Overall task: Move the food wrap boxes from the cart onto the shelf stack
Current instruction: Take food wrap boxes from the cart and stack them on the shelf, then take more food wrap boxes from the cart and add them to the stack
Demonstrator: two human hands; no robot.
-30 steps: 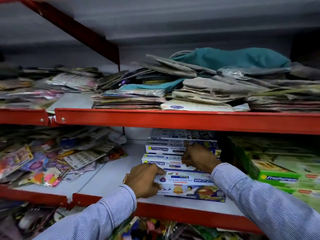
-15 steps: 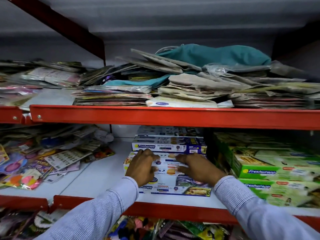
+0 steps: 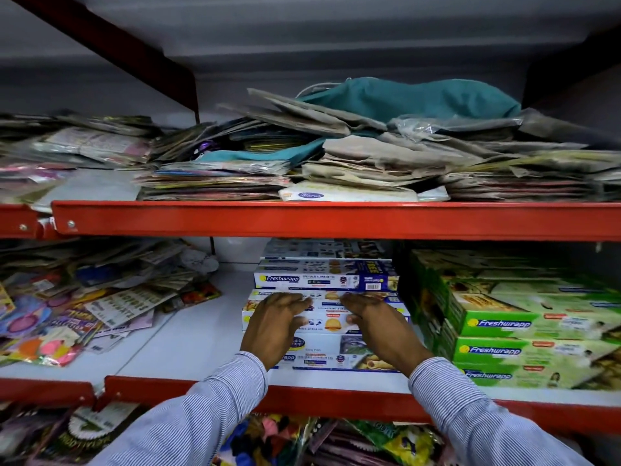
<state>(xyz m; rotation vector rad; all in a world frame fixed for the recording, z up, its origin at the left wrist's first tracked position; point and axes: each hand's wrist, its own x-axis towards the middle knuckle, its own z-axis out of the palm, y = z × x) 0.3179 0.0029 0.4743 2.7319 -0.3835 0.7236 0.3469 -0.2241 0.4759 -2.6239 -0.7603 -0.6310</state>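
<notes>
Both the left hand (image 3: 275, 326) and the right hand (image 3: 379, 326) lie flat, fingers spread, pressing the blue food wrap boxes (image 3: 324, 317) stacked on the middle shelf (image 3: 188, 341). The tiers look slightly stepped; an uneven push could skew them, or jam them against the green boxes (image 3: 524, 326) just beside.

Two shelves, one above the other. On the lower shelf (image 3: 188, 344), a stack of wrap boxes (image 3: 324, 280) sits in the middle, stepped so the nearer boxes lie lower. The left hand (image 3: 274, 326) and right hand (image 3: 376, 322) lie flat, side by side, on the nearer boxes. Just right of the stack stand more boxes (image 3: 524, 331); loose packets (image 3: 84, 297) lie well to the left. The upper shelf (image 3: 336, 220) carries piled bags (image 3: 369, 149).
</notes>
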